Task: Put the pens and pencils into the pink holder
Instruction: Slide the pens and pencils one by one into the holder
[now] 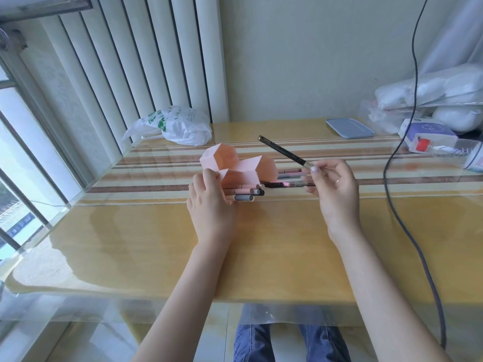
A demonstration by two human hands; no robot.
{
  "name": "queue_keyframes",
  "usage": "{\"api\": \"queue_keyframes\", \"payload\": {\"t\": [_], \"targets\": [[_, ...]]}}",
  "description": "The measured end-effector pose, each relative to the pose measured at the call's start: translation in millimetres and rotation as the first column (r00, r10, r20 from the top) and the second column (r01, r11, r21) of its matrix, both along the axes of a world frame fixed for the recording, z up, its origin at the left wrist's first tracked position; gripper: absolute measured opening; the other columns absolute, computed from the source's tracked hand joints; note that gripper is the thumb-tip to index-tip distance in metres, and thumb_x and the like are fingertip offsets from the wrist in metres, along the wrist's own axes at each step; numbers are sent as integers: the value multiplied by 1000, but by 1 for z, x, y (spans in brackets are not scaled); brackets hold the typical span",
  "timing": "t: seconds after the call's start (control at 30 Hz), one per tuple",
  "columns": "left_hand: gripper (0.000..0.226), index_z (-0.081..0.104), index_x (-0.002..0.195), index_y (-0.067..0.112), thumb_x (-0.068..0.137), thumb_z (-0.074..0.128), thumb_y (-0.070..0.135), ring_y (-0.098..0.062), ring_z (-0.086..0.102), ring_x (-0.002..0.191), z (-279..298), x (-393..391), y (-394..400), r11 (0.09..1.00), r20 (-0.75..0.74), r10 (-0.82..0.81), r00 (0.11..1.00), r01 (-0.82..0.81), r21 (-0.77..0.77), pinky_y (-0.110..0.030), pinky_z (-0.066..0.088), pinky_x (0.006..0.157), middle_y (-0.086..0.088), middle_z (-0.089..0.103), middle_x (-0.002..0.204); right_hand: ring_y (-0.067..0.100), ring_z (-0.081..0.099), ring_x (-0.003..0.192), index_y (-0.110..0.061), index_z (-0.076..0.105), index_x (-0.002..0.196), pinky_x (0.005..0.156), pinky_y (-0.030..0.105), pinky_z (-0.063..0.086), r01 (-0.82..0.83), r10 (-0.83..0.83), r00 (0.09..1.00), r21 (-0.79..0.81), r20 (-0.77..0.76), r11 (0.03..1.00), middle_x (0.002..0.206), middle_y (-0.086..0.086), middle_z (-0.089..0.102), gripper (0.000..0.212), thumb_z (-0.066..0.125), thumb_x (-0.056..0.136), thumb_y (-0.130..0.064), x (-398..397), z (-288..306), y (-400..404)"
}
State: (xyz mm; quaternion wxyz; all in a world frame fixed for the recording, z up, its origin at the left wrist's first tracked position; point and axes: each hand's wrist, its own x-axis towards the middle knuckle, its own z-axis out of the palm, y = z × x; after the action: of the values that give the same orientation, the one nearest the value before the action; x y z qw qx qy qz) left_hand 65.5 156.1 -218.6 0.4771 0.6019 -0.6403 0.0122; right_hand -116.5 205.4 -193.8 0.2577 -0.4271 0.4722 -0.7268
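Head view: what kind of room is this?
Probably a home room, at a table by a window: a radiator on the wall, a plastic bag and packaged household goods around.

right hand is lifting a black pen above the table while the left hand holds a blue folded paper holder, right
Not quite: the head view shows the folded paper holder is pink, not blue. The right hand does lift a black pen while the left hand holds the holder.

We find nothing legible: the green print on the plastic bag point(174, 124) and the markings on the box point(428, 135) blur beyond reading.
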Motion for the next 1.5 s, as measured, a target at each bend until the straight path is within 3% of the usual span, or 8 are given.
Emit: {"api": "queue_keyframes", "payload": {"t": [0.27,0.67,0.8,0.9,1.03,1.27,1.4,1.5], "targets": [[45,44,101,13,65,68,2,-31,45,96,1,0,0,1000,24,11,1000,-11,-2,-32,29,73,-7,48,102,19,65,84,-13,62,86,72,24,54,-155,172,956,-85,236,984,81,-1,68,11,65,86,-3,3,9,8],[45,45,100,13,65,71,5,-31,46,96,1,-2,0,1000,55,19,998,-18,-23,-32,29,72,-7,50,102,25,71,89,-16,50,82,79,43,57,3,-11,999,-163,-49,987,90,24,68,25,70,83,0,11,5,11],[44,45,100,14,66,71,4,-31,47,96,1,-3,0,999,66,23,998,-21,-35,-32,29,72,-7,50,101,20,71,80,-14,55,76,72,28,56,3,-37,981,-176,-190,984,87,19,70,21,72,81,-2,15,0,9],[45,44,100,14,64,70,3,-31,46,94,1,-3,1,999,80,25,997,-22,-31,-32,29,71,-7,50,99,13,65,75,-12,69,81,71,27,53,11,-113,840,-193,-530,981,86,-4,72,6,72,81,-7,19,-8,8],[51,39,97,17,62,74,6,-31,48,92,0,-2,1,999,97,14,995,-9,-44,-33,30,70,-6,50,97,14,58,100,-23,76,94,89,21,44,-50,-16,613,-59,-790,997,102,-7,71,19,69,84,-9,23,-19,2],[33,46,98,9,70,64,5,-33,46,94,2,-4,2,999,52,11,999,-9,-43,-34,30,71,-9,50,100,17,57,102,-20,75,98,95,10,34,-13,-74,631,-106,-772,994,110,-3,67,24,64,85,-3,23,-13,1],[37,44,98,12,70,67,8,-31,45,95,2,-2,1,1000,10,1,1000,-1,-1,-32,30,72,-7,49,101,18,55,108,-12,61,121,94,21,39,228,-274,683,-159,-677,961,113,3,67,38,51,89,4,12,-10,0],[38,43,98,12,70,67,10,-31,44,95,3,0,2,1000,-38,-2,999,3,16,-32,30,72,-7,49,102,29,39,132,-12,34,144,99,40,38,464,-155,612,194,-775,864,137,9,53,56,43,92,4,1,-16,-7]]}}
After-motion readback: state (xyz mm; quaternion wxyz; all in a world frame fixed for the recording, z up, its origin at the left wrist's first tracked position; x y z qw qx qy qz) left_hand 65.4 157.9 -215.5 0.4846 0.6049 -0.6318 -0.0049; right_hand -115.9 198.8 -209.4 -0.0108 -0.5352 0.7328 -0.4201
